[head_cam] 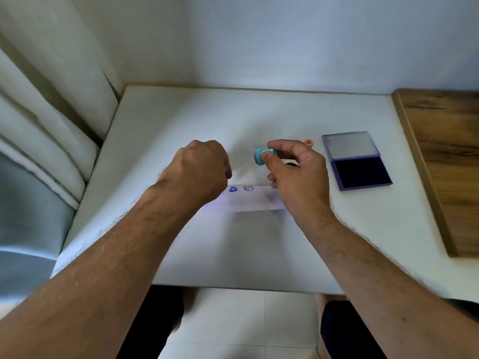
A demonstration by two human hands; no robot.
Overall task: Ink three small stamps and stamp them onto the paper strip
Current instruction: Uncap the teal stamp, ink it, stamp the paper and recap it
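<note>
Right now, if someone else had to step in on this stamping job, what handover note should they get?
Right hand: pinching the teal stamp above the table, tipped on its side.
Left hand: a closed fist over the left end of the paper strip; whether it presses the strip down cannot be told.
Ink pad: open, to the right.
Pink stamp: behind the right hand, mostly hidden.
Done: two purple prints on the strip.
Left: a third print; whether the teal stamp is inked cannot be told.

Both forearms are bare and hairy, no sleeves visible; dark shorts (344,330), possibly black, cover the thighs.
</note>
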